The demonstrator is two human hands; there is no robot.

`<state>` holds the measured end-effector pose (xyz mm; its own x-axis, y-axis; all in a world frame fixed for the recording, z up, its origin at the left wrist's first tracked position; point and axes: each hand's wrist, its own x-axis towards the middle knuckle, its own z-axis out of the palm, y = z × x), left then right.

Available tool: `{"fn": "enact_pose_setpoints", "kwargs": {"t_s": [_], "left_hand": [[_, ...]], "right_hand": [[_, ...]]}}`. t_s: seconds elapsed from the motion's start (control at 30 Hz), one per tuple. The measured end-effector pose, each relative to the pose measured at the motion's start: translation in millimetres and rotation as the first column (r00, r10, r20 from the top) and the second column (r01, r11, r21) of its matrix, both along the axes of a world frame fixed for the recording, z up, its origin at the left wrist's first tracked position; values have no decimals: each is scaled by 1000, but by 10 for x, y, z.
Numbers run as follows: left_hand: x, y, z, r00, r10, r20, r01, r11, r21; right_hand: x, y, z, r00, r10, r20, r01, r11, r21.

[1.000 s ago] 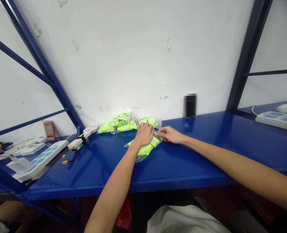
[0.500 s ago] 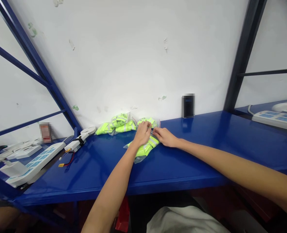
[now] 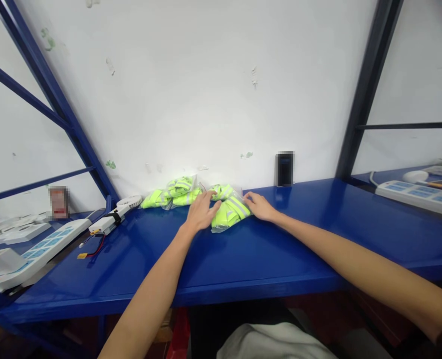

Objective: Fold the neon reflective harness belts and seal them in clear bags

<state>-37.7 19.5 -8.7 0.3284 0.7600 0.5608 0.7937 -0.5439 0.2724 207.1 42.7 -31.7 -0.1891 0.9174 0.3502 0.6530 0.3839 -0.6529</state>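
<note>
A bright yellow-green garment with silver reflective strips, folded in a clear plastic bag, lies partly over another such bag behind it. My left hand rests at the left side of these bags, thumb and fingers spread, some fingertips touching the plastic. At the right edge of the front bag, my right hand has its fingers bent and closed on the clear plastic. More bagged yellow-green garments are heaped to the left, against the wall.
The blue table meets a white wall. Left of the garments are a white fan, a battery pack with wires and a power strip. A dark blurred upright object stands at back right; another power strip lies beyond the frame post.
The front bag has shifted back and slightly right, onto the bag behind. My hands have moved apart: the left went left and opened, the right moved to the bag's right edge.
</note>
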Motion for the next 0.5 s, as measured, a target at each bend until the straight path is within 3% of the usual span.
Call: {"fn": "enact_pose_setpoints", "kwargs": {"t_s": [0.1, 0.17, 0.33, 0.5], "left_hand": [[45, 93, -140, 999, 12, 46, -1, 971, -239], [58, 133, -201, 999, -1, 43, 14, 950, -313], [41, 147, -207, 999, -32, 8, 33, 965, -262], [55, 144, -206, 1000, -11, -2, 10, 975, -222]], "right_hand": [[60, -20, 100, 991, 120, -65, -130, 973, -191], [68, -40, 130, 980, 157, -124, -185, 946, -266], [-5, -51, 52, 995, 41, 95, -45, 998, 37], [-70, -42, -19, 990, 17, 141, -34, 992, 118]]}}
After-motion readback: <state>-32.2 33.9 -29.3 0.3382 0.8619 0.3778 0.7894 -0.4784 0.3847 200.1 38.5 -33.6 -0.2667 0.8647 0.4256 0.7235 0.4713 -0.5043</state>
